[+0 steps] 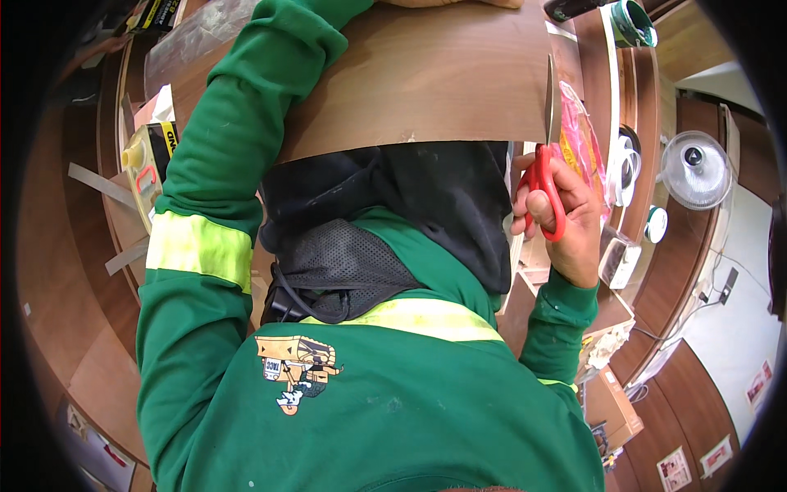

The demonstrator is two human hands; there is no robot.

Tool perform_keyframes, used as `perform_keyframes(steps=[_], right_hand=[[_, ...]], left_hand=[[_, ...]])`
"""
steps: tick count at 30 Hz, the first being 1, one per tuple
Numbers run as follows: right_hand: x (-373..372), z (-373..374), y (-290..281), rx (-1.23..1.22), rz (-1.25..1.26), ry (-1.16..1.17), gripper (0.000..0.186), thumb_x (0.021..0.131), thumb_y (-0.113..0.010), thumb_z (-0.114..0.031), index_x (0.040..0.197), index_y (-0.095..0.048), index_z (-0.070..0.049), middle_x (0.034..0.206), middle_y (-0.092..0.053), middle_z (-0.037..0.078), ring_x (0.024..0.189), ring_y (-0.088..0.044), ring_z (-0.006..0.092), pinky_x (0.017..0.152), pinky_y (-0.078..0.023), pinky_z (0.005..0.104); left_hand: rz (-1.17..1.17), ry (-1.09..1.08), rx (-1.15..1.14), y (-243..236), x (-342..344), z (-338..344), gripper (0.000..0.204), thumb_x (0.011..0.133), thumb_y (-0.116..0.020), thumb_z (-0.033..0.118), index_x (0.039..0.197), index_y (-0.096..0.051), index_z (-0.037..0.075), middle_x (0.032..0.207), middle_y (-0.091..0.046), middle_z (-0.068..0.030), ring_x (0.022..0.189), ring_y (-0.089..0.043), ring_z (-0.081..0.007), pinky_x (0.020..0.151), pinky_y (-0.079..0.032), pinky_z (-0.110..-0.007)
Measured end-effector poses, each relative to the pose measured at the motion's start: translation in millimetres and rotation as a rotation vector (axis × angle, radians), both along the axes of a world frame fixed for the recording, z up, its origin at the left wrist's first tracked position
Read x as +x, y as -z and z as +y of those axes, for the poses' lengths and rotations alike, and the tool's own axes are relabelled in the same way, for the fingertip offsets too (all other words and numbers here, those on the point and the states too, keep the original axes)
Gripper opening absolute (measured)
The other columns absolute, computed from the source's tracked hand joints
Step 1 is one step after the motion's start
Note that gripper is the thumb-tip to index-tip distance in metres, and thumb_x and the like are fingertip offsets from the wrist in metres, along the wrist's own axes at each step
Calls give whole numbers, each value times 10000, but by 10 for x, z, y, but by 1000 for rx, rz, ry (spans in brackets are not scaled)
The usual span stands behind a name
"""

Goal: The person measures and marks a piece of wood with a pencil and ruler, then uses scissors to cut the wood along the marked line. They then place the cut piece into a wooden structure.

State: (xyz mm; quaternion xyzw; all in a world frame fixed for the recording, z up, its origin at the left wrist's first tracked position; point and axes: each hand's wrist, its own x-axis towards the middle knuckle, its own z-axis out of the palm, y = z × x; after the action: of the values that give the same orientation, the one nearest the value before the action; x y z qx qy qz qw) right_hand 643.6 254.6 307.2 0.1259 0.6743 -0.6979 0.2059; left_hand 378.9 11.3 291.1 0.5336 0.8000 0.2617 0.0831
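Observation:
My right hand is closed around the red handles of a pair of scissors, fingers in and about the loops. The metal blades point away from me, along the right edge of a brown wood-grain sheet. This sheet spreads across the work surface, its near edge over my lap. My left arm reaches across the sheet's left side. Only a sliver of my left hand shows at the top edge, at the far part of the sheet; its fingers are mostly cut off from view.
Left of my arm stands a yellowish can with a black label. A clear plastic sheet lies beyond it. On the right are a pink plastic bag, a green tub, a round clear-fronted fan or lamp and a cardboard box.

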Motion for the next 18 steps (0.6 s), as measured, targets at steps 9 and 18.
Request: perform_keyframes(steps=[9,18], right_hand=[[-91,15,-42,-24,9,-32,455,901,-767,-174,1265,-630,63,853,-657,53,683,-672,107,590,-544,219],[-79,38,-24,-20,-9,-31,425,900,-762,-151,1249,-635,56,859,-660,43,711,-651,93,617,-579,240]], left_hand=[[-74,-179,-135,-214,163,10,463,1076,-458,447,1181,-732,89,1111,-725,-208,1015,-674,-387,926,-520,-445],[-68,-138,-118,-292,173,100,466,1077,-456,440,1147,-743,80,1106,-729,-195,994,-686,-365,904,-527,-447]])
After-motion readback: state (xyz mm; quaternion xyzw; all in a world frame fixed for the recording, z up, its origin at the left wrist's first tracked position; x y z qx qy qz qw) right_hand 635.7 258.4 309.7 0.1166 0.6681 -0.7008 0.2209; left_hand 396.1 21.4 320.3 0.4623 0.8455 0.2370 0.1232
